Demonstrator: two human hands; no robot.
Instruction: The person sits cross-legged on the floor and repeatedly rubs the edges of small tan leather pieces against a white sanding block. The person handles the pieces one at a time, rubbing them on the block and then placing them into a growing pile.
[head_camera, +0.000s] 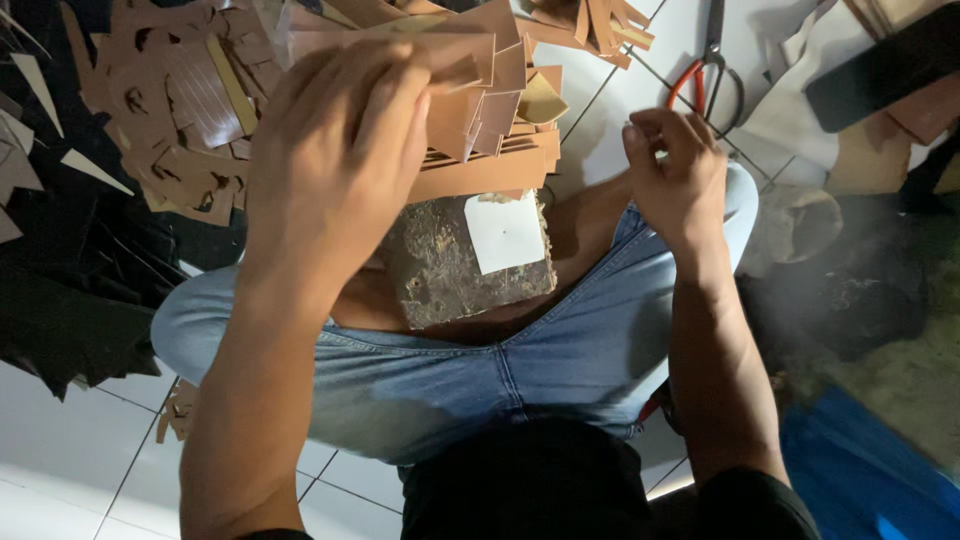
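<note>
In the head view, the left hand (335, 150) sits at upper centre-left of the frame, its fingers curled over a stack of tan leather strips (480, 120) that juts out rightward past the fingertips, above a worn block (440, 275) bearing a white square piece (505, 232). At right of centre the right hand (675, 170) is clenched with fingertips pinched together; what they pinch cannot be made out. Red-handled scissors (712, 70) lie on the white tiled floor (60, 460) just above it.

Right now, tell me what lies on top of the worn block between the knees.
A small white square piece lies flat on the worn block. The block's far edge is covered by a stack of tan cut pieces and the left hand, so anything lying there is hidden.
</note>
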